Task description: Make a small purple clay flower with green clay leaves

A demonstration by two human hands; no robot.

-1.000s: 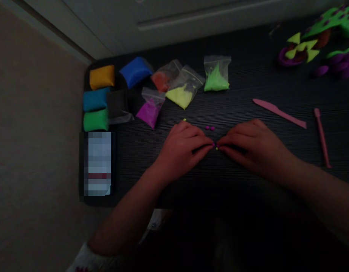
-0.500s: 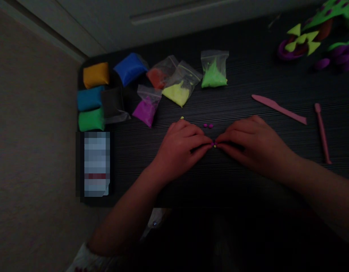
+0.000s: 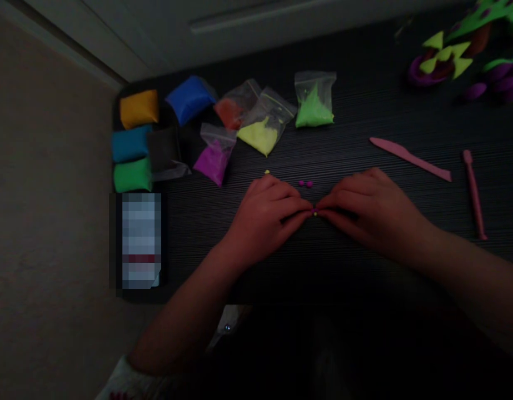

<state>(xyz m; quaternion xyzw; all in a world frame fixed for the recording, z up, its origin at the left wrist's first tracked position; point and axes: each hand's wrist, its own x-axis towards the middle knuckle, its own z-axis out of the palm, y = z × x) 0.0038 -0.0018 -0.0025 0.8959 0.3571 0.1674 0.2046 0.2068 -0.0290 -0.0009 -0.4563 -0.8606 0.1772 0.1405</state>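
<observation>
The left hand [image 3: 260,222] and right hand [image 3: 373,216] pinch a tiny purple-and-yellow clay piece [image 3: 315,211], probably to steady it from both sides. Both wrists angle inward, backs up, over the counter [image 3: 348,289]. Purple balls [image 3: 309,184] lie near, towards twelve o'clock; the pink knife [image 3: 410,159], at two.

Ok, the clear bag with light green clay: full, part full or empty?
Part full: light green clay fills only the lower part of the bag, with clear plastic above. I cannot tell whether it is sealed.
</observation>
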